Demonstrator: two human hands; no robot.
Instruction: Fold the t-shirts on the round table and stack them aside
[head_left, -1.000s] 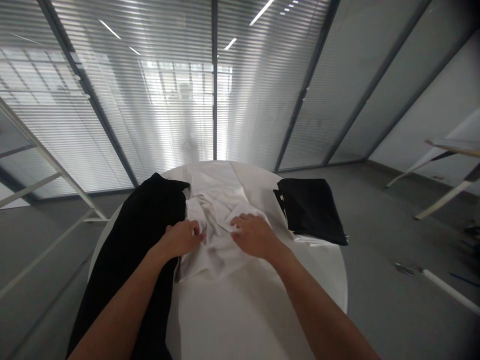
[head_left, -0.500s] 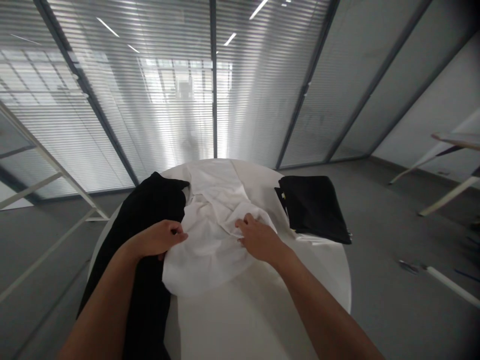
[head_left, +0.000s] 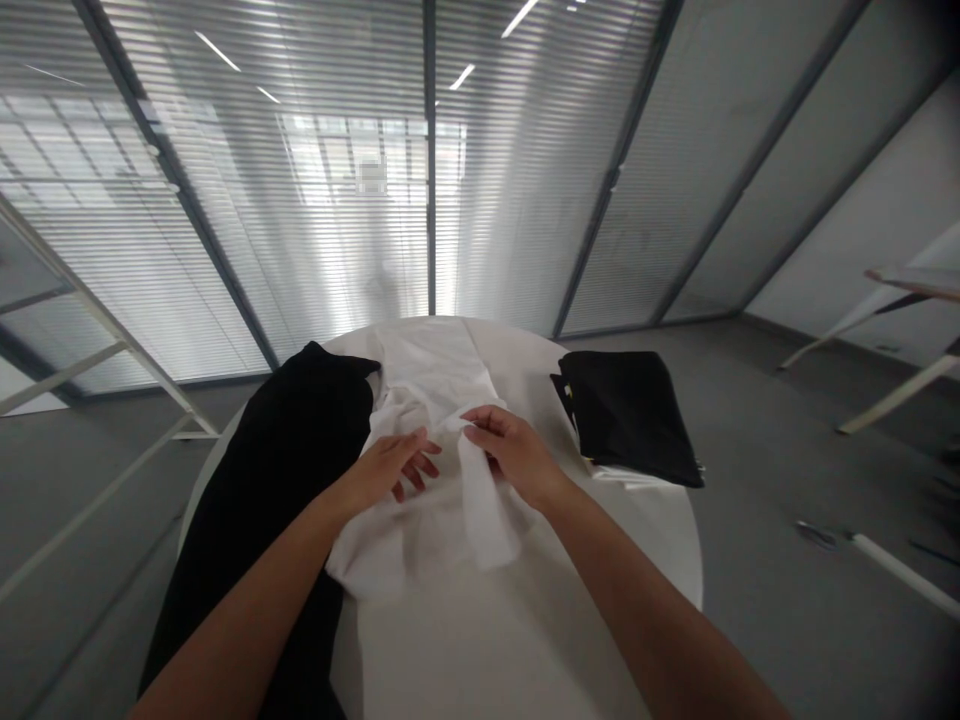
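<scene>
A white cloth garment (head_left: 424, 535) lies crumpled in the middle of a round white table (head_left: 480, 640). My right hand (head_left: 511, 452) pinches a narrow white strip of it, likely a sleeve (head_left: 484, 510), which hangs down below the fingers. My left hand (head_left: 386, 470) is just beside that strip, over the white garment, with its fingers spread and nothing held. A black garment (head_left: 281, 480) lies along the table's left side under my left forearm. A folded black garment (head_left: 628, 418) lies at the right, out of reach of both hands' fingers.
Behind the table stands a glass wall with white blinds (head_left: 300, 200). A white metal frame (head_left: 90, 320) rises at the left. At the right are a table on white legs (head_left: 911, 285) and a white rod (head_left: 904, 573) on the grey floor (head_left: 780, 450).
My left hand has let go and opened, moving up the cloth. My right hand has lifted a white strip, which now hangs from its fingers. The garment's bulk looks more gathered.
</scene>
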